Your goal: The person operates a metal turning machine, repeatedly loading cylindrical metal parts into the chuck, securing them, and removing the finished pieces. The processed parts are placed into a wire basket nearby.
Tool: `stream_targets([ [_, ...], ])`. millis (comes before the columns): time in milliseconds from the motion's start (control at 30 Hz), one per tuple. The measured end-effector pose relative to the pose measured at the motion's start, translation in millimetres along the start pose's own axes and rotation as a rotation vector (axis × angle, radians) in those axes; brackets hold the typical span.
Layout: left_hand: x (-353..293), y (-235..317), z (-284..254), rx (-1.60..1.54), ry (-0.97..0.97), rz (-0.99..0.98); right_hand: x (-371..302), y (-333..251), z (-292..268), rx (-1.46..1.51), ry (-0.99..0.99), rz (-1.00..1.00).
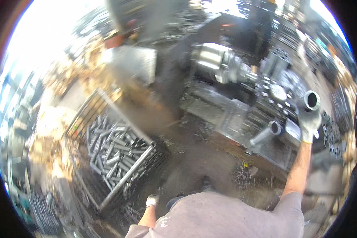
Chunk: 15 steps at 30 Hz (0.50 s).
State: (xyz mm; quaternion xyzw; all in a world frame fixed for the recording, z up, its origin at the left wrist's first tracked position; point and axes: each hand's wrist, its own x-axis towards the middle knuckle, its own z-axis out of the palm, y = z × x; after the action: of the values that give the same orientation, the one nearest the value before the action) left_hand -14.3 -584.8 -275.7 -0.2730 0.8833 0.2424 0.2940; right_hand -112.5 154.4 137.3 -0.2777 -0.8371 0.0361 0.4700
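Wire crate (127,175) on the floor (180,170), L of the lathe (240,109), holds a jumbled heap of short grey metal tubes (115,152) lying every which way; count n/a, too many overlap. R hand (310,123), in a whitish glove, is at the R end of the lathe, fingers wrapped round a metal tube (305,104), its open mouth facing up twd camera. L hand (152,200), also gloved, hangs well L of the lathe, near the crate's lower corner; fingers too small/blurred, can't tell if clenched or loose. Shiny chuck (212,59) at the lathe's L end. Cluster of grey tubes (275,61) on the lathe's far side; a pipe w/ flared end (261,135) juts out along its near side. Tube stack (332,137) R of the lathe, open ends showing, partly blocked by R hand & forearm. Brown crumpled wrapping (49,144) far L of the lathe, past the crate; pale sheet-like panel (137,63) also L of it, blurry
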Motion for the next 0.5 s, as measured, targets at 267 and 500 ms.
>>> stream_targets([
  [267,-106,-190,58,-0.329,-0.012,-0.154,-132,-347,-36,1.283,-0.407,-0.503],
  [500,-194,-366,188,-0.361,0.167,-0.578,-400,-537,-134,1.170,-1.592,-0.998],
])
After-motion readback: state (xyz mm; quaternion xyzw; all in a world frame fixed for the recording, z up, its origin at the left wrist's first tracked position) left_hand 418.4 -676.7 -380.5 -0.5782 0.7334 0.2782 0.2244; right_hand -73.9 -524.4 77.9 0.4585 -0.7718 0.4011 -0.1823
